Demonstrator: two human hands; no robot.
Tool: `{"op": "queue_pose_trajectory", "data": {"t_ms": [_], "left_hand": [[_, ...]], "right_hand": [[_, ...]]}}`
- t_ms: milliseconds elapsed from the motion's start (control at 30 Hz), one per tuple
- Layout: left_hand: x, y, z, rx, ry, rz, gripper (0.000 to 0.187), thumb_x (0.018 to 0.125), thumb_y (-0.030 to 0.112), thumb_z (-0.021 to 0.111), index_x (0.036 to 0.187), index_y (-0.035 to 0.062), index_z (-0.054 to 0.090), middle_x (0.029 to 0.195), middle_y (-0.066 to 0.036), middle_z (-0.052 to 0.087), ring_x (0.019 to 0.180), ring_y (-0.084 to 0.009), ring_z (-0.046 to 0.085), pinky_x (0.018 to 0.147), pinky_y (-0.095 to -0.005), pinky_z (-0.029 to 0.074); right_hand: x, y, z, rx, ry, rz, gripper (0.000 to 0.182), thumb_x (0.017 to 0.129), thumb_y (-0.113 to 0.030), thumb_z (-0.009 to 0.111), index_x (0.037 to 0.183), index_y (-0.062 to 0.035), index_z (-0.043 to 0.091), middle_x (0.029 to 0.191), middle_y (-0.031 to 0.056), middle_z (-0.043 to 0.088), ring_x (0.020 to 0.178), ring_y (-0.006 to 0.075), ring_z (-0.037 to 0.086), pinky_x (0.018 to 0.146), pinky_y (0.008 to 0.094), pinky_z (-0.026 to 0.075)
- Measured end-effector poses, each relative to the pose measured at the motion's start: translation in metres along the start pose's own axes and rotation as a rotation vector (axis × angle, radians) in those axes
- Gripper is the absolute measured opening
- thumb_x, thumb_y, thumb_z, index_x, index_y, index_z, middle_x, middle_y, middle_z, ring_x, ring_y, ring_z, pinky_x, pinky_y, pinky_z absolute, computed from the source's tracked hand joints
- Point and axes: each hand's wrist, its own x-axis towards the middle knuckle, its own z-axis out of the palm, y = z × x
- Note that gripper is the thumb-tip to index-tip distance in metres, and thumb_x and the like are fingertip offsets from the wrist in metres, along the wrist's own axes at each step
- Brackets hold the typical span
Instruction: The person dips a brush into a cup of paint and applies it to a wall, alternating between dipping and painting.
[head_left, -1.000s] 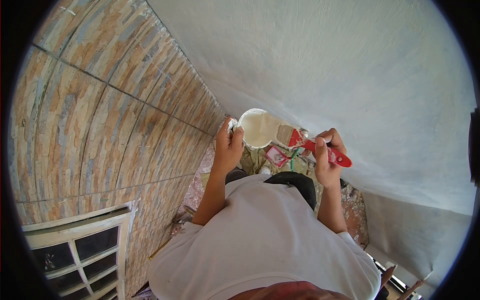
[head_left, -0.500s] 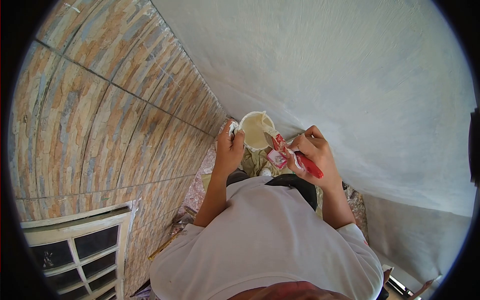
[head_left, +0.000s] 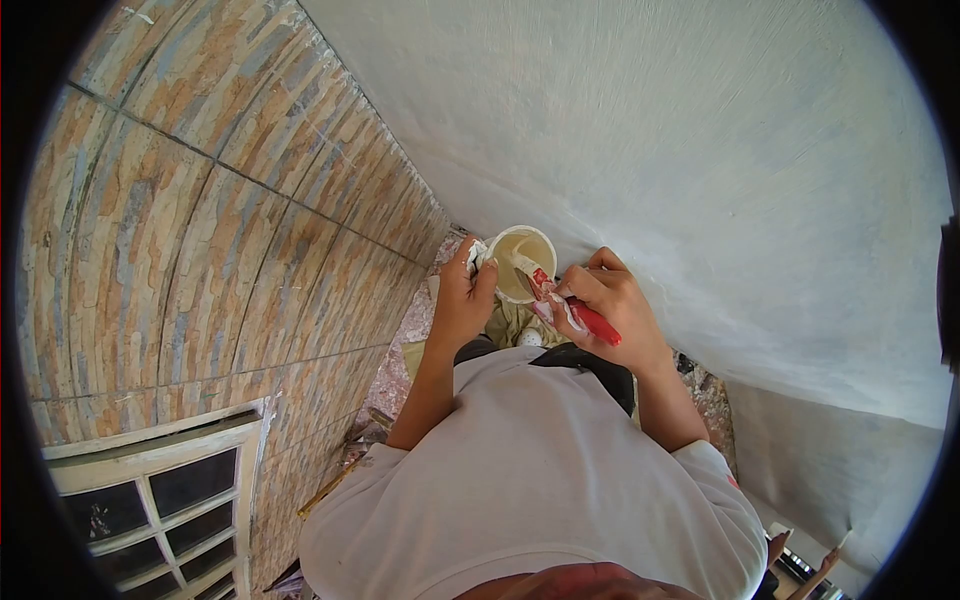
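One pale shirt [head_left: 530, 460] blocks some floor [head_left: 408, 335]. The right hand [head_left: 612, 303] pinches one red brush [head_left: 598, 325] in its fingers, tip inside one cup [head_left: 546, 247]; fingers of the left hand [head_left: 463, 302] clamp its side. Beyond, one stone-patterned wall [head_left: 230, 220] meets one grey wall [head_left: 700, 150].

A wall clad in stone-patterned tiles [head_left: 230, 220] fills the left side, its strips running through tan, rust, cream and blue-grey, with dark joints between the tiles and a small white smear [head_left: 137, 14] near the top. Set low in it is a window [head_left: 160, 510] with a cream frame and bars parting dark panes into 2 columns. Beside the tiles runs a pinkish, speckled floor [head_left: 402, 345], and a crumpled olive cloth [head_left: 508, 322] lies near the middle
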Motion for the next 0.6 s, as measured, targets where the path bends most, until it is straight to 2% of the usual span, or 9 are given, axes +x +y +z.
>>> {"op": "queue_pose_trajectory", "data": {"t_ms": [33,100,333,400,600], "left_hand": [[0.0,-0.001,0.0,0.001,0.0,0.0,0.013,0.092,0.005,0.046,0.103,-0.0015,0.051,0.076,0.001,0.051,0.066,-0.0034,0.045,0.056,-0.0203,0.038],[0.001,-0.004,-0.001,0.031,0.005,0.072,0.028,0.089,0.005,0.049,0.112,-0.0108,0.049,0.072,-0.008,0.057,0.063,-0.0077,0.049,0.053,-0.0241,0.042],[0.0,-0.011,-0.001,0.098,0.003,0.078,0.034,0.089,0.007,0.05,0.115,-0.0143,0.047,0.068,-0.01,0.058,0.059,-0.0087,0.051,0.052,-0.0255,0.043],[-0.002,-0.011,-0.001,0.03,-0.023,-0.038,0.037,0.088,0.008,0.051,0.117,-0.0151,0.046,0.069,-0.009,0.058,0.059,-0.0088,0.051,0.052,-0.0256,0.043],[-0.005,-0.016,0.003,0.075,-0.007,0.029,0.04,0.089,0.008,0.051,0.119,-0.0158,0.045,0.068,-0.008,0.057,0.059,-0.0075,0.049,0.052,-0.0246,0.041]], "right_hand": [[-0.001,0.0,0.001,0.004,0.007,0.0,0.017,0.072,-0.005,0.067,0.08,-0.0069,0.052,0.061,0.0074,0.057,0.054,0.0234,0.053,0.065,0.0309,0.038],[-0.001,0.001,0.002,0.009,0.003,0.008,0.017,0.072,-0.005,0.067,0.08,-0.0069,0.052,0.062,0.0074,0.057,0.054,0.0234,0.053,0.065,0.0309,0.038],[-0.004,0.005,0.003,0.042,0.002,-0.017,0.017,0.072,-0.005,0.067,0.079,-0.0068,0.052,0.061,0.0077,0.057,0.053,0.0231,0.052,0.065,0.0307,0.038],[-0.004,0.003,0.0,0.032,-0.01,-0.017,0.017,0.072,-0.006,0.067,0.079,-0.0068,0.052,0.06,0.0075,0.057,0.053,0.0232,0.051,0.065,0.0308,0.037],[-0.009,0.005,-0.003,0.006,-0.002,-0.015,0.018,0.071,-0.005,0.068,0.079,-0.007,0.052,0.058,0.0069,0.056,0.052,0.0243,0.05,0.064,0.0307,0.037]]}}
